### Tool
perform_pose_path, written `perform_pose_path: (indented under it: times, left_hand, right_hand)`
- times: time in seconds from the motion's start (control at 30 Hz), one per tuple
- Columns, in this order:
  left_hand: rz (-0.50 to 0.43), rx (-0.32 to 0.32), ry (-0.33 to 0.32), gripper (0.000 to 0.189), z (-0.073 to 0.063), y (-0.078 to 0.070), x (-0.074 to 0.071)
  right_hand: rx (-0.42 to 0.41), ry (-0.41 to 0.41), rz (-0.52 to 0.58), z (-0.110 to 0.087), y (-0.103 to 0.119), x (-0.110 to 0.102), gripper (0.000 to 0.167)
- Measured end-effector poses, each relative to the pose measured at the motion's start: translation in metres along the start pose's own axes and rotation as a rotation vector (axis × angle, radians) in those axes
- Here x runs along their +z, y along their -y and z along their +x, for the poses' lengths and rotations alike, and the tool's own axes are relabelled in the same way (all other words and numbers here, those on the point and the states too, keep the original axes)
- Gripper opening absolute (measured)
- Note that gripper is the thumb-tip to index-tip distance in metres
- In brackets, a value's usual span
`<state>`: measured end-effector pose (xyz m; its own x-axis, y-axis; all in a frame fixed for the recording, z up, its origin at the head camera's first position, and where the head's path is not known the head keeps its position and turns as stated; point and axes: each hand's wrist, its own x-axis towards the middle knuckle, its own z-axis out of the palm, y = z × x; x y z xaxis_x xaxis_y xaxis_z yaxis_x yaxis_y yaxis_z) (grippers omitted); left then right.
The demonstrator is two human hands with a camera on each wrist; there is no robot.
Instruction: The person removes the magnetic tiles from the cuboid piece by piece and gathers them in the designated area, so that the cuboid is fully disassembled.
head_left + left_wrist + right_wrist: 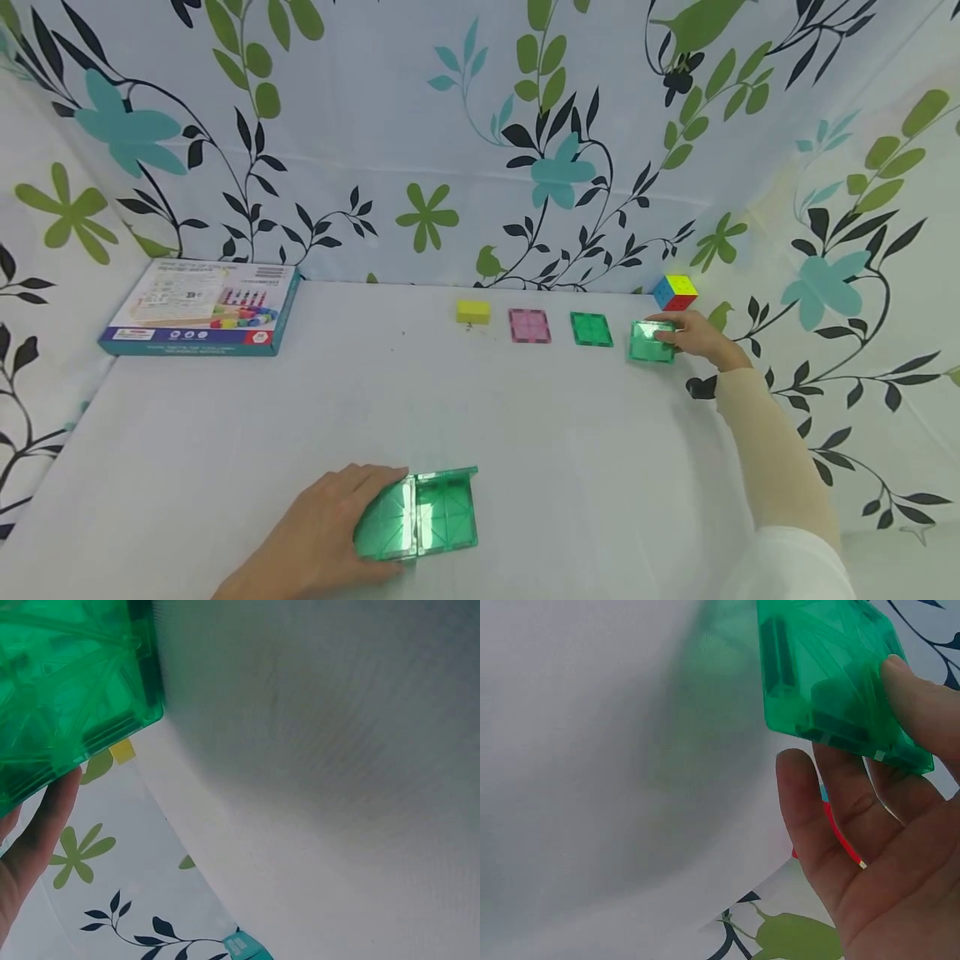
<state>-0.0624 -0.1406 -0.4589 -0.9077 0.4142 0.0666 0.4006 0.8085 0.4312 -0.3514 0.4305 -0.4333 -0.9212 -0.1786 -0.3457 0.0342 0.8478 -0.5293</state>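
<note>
Evidently, the left hand grips a green tile structure at six o'clock on the surface, wrapping its nine-o'clock side, likely to steady the joined panels. Toward two o'clock, the right hand pinches a separate green tile from its three-o'clock side, probably so the opposite edge is unobstructed.

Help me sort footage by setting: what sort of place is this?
Likely a tabletop play area, perhaps indoors: a white table, a leaf-patterned backdrop, and a green tile in the right hand.
</note>
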Motion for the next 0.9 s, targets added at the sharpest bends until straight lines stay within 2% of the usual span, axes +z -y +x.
perform_pose_path:
  times: [0.1,0.3,0.6,0.73,0.83,0.9]
  left_hand:
    - [-0.007,0.015,-0.003,0.088,-0.001,-0.001,0.000]
    - [0.008,0.076,-0.075,0.088,-0.004,-0.002,-0.002]
    - [-0.008,0.079,-0.070,0.089,-0.001,-0.004,-0.005]
    - [-0.008,0.076,-0.067,0.089,0.001,-0.004,-0.005]
    - [-0.005,0.079,-0.076,0.089,0.002,-0.003,-0.004]
    - [-0.001,0.083,-0.085,0.090,0.003,-0.003,-0.003]
  right_hand:
    - [0.029,0.029,0.004,0.006,-0.002,-0.003,0.049]
    - [0.069,0.027,-0.020,0.018,-0.007,-0.004,0.048]
    - [0.166,-0.089,-0.072,0.034,-0.019,0.005,0.054]
    - [0.181,-0.122,-0.117,0.039,-0.019,0.010,0.054]
    - [0.174,-0.125,-0.162,0.039,-0.014,0.014,0.064]
    - [0.166,-0.126,-0.206,0.038,-0.009,0.018,0.077]
